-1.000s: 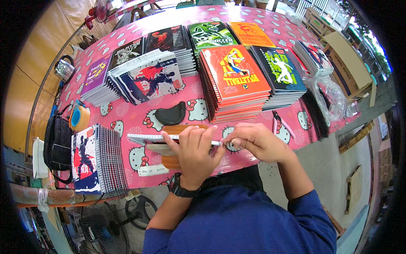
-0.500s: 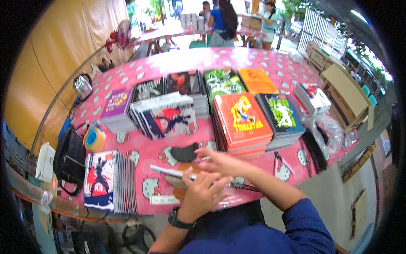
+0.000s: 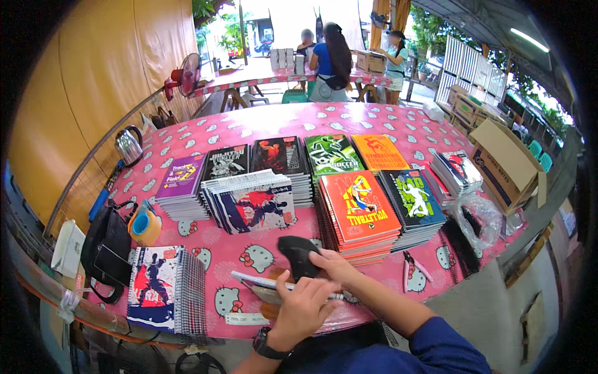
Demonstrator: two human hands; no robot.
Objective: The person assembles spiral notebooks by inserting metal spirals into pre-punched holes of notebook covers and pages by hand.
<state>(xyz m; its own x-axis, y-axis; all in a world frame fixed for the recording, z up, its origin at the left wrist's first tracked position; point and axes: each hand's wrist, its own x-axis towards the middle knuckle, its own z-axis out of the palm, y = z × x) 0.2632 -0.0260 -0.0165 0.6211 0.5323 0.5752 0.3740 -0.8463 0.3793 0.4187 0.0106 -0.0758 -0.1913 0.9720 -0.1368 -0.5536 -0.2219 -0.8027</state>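
My left hand [image 3: 300, 311] rests on a thin spiral notebook [image 3: 254, 280], thumb and fingers bent over its near edge and holding it slightly raised at the table's front. A brown flat piece [image 3: 269, 310] shows partly under that notebook. My right hand [image 3: 335, 267] grips a black curved piece [image 3: 296, 254], its exact kind unclear, and holds it tilted up just beyond the notebook. To the left stands a stack of spiral notebooks [image 3: 152, 288] with a red and navy figure on the cover. Pink-handled pliers [image 3: 416, 272] lie right of my right forearm.
Stacked notebooks with orange covers [image 3: 361, 209], blue ones [image 3: 412, 198] and a fanned white-and-navy pile [image 3: 252, 202] stand beyond my hands. Tape rolls [image 3: 144, 225] and a black bag [image 3: 107, 249] are at left. An open carton [image 3: 507, 153] stands right; people are at a far table.
My right hand has closed on the black piece that lay on the table and lifted it upright. My left hand stays on the notebook. The view has tilted up.
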